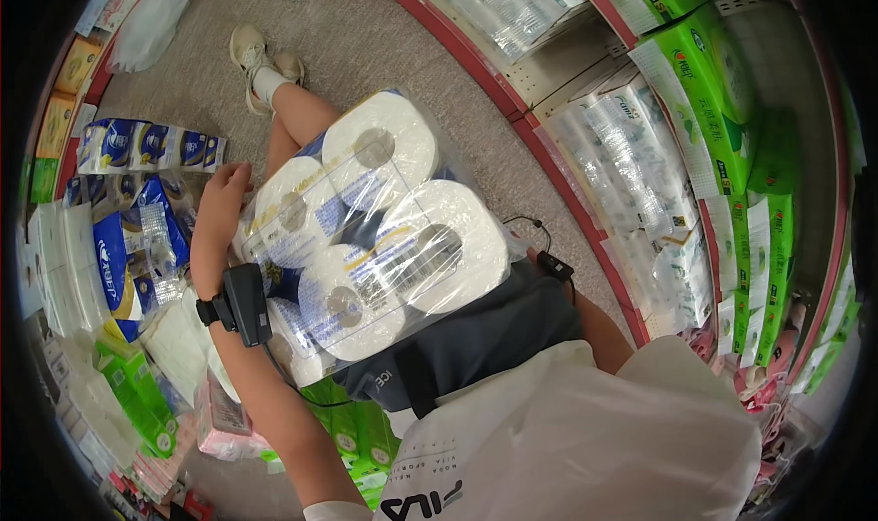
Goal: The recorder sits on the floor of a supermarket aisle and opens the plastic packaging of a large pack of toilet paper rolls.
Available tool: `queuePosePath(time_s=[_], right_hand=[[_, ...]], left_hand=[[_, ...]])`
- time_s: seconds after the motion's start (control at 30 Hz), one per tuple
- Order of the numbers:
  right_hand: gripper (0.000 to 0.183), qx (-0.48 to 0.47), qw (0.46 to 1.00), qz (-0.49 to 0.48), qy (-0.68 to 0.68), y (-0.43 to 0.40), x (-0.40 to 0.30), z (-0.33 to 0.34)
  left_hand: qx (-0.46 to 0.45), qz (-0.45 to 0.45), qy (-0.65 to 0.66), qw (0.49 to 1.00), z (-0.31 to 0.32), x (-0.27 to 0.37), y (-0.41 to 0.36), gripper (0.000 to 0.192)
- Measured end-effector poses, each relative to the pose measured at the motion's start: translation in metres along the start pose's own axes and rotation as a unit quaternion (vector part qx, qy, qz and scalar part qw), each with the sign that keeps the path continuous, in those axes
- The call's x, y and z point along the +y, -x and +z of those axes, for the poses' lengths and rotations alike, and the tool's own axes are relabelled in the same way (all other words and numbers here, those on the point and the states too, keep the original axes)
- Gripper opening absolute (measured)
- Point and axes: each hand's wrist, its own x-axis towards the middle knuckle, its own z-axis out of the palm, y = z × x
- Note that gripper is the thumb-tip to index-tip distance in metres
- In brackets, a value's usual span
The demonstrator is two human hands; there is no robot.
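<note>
A large clear-wrapped pack of white toilet paper rolls (446, 246), with blue print and a barcode on its film, is tilted in front of my body. It covers much of my dark shorts and legs. My left hand (223, 195) is against its left side, the thumb side showing and the rest partly hidden behind the wrap. Over at the opposite side, only a sliver of my right hand (532, 252) shows past the pack's edge; its fingers are hidden. Both wrists carry strapped black devices with cables.
Red-edged shelves (511, 95) run along the right, holding clear-wrapped paper packs (631, 157) and green tissue packs (699, 102). At left stand blue-and-white tissue packs (130, 267), green packs (140, 390) and a pink pack (223, 411). A translucent plastic bag (151, 20) lies at upper left, beside grey carpet (185, 102).
</note>
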Motion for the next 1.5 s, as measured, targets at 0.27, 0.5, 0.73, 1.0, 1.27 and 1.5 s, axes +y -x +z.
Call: queuePosePath(time_s=[0.27,0.5,0.73,1.0,1.27,1.5], right_hand=[[0.03,-0.047,0.996,-0.038,0.068,-0.014,-0.017,-0.015],[0.037,0.041,0.95,-0.032,-0.307,-0.072,-0.11,-0.03],[0.036,0.073,0.89,-0.158,-0.421,-0.116,-0.178,-0.049],[0.035,0.081,0.791,-0.113,-0.595,-0.146,-0.208,-0.076],[0.046,0.144,0.739,-0.08,-0.654,-0.146,-0.211,-0.061],[0.046,0.118,0.792,-0.022,-0.598,-0.169,-0.208,-0.107]], left_hand=[[0.01,-0.022,0.028,0.999,0.002,-0.004,-0.002,0.05],[0.002,-0.013,0.023,1.0,0.004,0.009,0.002,0.047],[0.006,-0.012,0.041,0.999,0.005,0.011,0.004,0.044],[0.02,-0.027,0.022,0.999,0.004,0.014,0.007,0.044],[0.021,-0.039,0.004,0.999,0.001,0.013,0.009,0.043],[0.056,-0.017,-0.016,0.998,0.012,0.015,0.005,0.042]])
